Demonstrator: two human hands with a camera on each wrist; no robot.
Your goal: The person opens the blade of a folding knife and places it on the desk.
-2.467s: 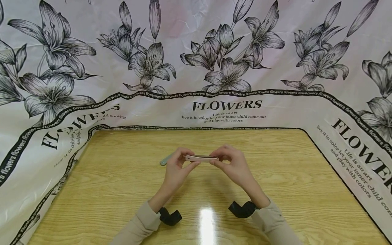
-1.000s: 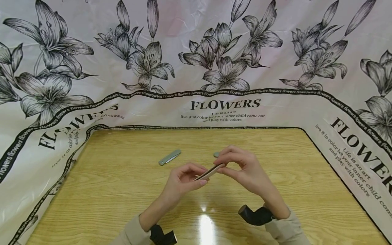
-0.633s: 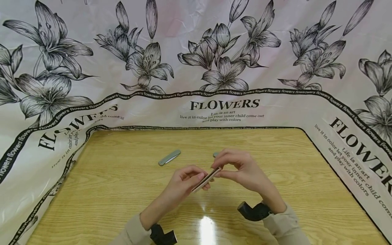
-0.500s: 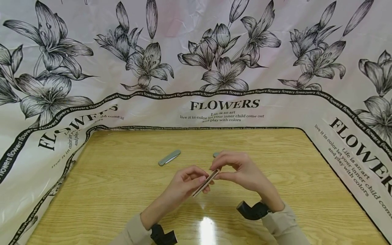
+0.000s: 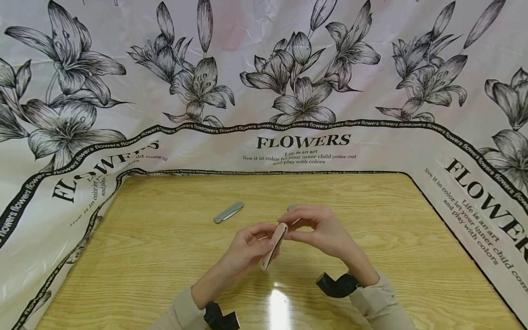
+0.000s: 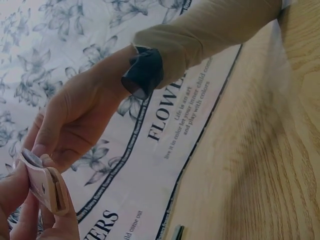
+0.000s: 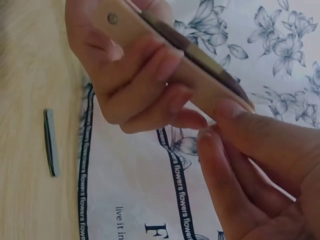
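Facing the flower-printed cloth (image 5: 354, 103), we see the wooden table (image 5: 396, 238) below it, with the handling going on above its middle. The right hand (image 5: 323, 231) pinches one end of the pink folding piece (image 5: 279, 234) between thumb and fingers; the left hand (image 5: 247, 252) curls its fingers round the lower part, thumb against its side. So the pink piece is off the table, held tilted between both hands: that much we count as done. Setting it down remains, we judge. The green folding piece (image 5: 228, 213) lies on the table beyond the left hand, touched by neither hand. Past the right hand shows a small gray-green end (image 5: 290, 207); the hand hides the rest, so we cannot tell its state. Along the pink handle, a dark patterned inner strip (image 7: 200, 57) looks mostly tucked in, not swung out. At one end sits a tiny rivet (image 7: 112, 18).
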